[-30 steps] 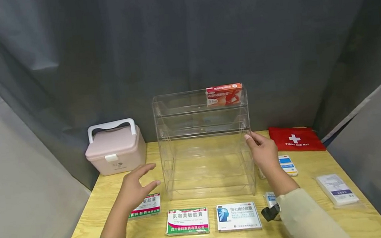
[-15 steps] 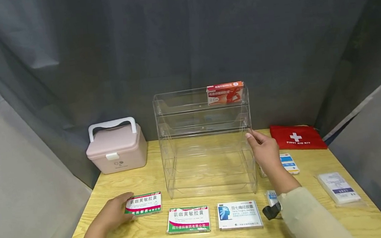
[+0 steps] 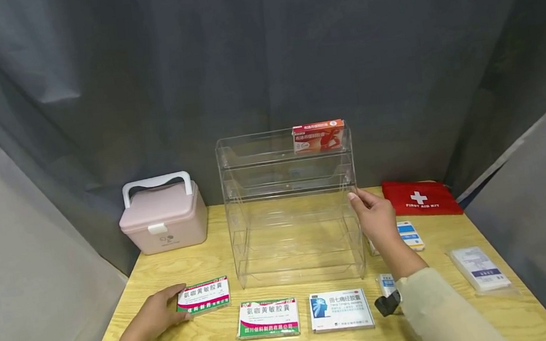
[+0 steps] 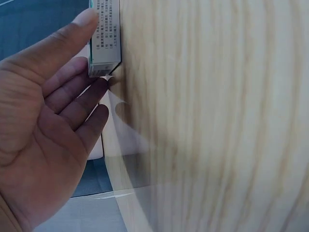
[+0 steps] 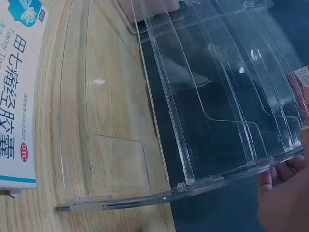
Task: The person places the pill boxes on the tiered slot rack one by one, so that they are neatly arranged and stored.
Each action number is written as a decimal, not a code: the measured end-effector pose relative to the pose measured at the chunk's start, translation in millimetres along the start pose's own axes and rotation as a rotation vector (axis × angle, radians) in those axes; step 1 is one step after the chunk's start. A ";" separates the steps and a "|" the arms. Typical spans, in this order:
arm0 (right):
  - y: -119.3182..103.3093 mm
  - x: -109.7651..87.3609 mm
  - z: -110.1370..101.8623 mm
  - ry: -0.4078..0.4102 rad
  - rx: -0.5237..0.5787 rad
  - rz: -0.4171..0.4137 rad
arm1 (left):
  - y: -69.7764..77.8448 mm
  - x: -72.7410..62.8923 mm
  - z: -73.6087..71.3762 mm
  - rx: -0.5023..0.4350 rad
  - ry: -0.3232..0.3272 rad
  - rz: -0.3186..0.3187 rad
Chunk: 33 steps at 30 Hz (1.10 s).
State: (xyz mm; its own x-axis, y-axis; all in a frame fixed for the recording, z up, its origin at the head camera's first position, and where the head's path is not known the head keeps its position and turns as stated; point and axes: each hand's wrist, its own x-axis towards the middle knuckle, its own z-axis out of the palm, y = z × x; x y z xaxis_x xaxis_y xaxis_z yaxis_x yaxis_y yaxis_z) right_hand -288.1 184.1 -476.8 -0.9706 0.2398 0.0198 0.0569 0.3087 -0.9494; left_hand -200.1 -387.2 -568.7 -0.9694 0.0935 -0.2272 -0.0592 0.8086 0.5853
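My left hand [image 3: 156, 315] holds the left end of a green, white and magenta medicine box [image 3: 204, 297] at the table's left. In the left wrist view the thumb lies along the side of that box [image 4: 105, 36], and the fingers are partly behind it. Thumb and fingers of my right hand [image 3: 378, 218] grip the right side edge of a clear tiered display rack [image 3: 297, 275]. A red ibuprofen-style medicine box [image 3: 319, 137] stands on the rack's top tier, at its right end. The right wrist view shows the rack's side panel [image 5: 193, 188] with the hand [image 5: 287, 193] at its edge.
Before the rack lie a second green-and-magenta box [image 3: 268, 319] and a white-and-blue box [image 3: 341, 311]. A pink case [image 3: 164, 216] stands back left. Rightward are a red first aid pouch [image 3: 421, 198], a blue-white box [image 3: 410, 236], a small box [image 3: 387, 284] and a plastic-wrapped pack [image 3: 481, 269].
My left hand has moved down and left from beside the rack to the left medicine box and taken hold of its end. The right hand stays on the rack.
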 end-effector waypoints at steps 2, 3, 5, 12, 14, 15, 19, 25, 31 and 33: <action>0.2 0.4 0.1 0.004 -0.001 -0.006 | -0.6 -0.3 0.2 -0.012 0.005 0.002; 0.3 0.5 0.1 0.008 -0.003 -0.009 | -1.1 -0.5 0.3 -0.012 0.008 0.010; 0.8 0.8 0.2 0.012 -0.008 -0.017 | -1.2 -1.1 0.3 -0.014 0.013 0.026; 1.1 0.4 1.0 0.014 -0.020 -0.026 | -4.1 1.5 2.1 -0.009 0.086 0.060; 1.4 0.5 1.1 0.012 -0.023 -0.023 | -4.5 2.9 2.7 -0.020 0.120 0.057; 1.3 0.4 1.1 0.012 -0.023 -0.023 | -4.8 3.8 2.9 -0.027 0.139 0.052; 2.1 1.3 1.3 0.020 -0.031 -0.034 | -4.9 7.0 2.3 -0.092 0.215 0.020; 2.6 1.5 0.9 0.019 -0.021 -0.044 | -4.6 9.2 0.8 -0.141 0.352 -0.021; 3.5 2.2 -0.2 0.013 -0.029 -0.037 | -3.8 8.7 1.5 -0.154 0.485 -0.068; 3.2 2.1 0.1 0.010 -0.029 -0.035 | -4.0 8.0 1.6 -0.170 0.507 -0.086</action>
State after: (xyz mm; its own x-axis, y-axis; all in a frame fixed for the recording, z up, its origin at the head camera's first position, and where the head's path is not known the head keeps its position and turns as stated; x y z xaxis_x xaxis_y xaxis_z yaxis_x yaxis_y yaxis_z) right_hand -290.0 185.5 -479.8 -0.9699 0.2371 0.0564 0.0294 0.3436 -0.9387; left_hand -207.3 -388.8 -574.1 -0.9502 -0.2951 0.0997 -0.1404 0.6914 0.7087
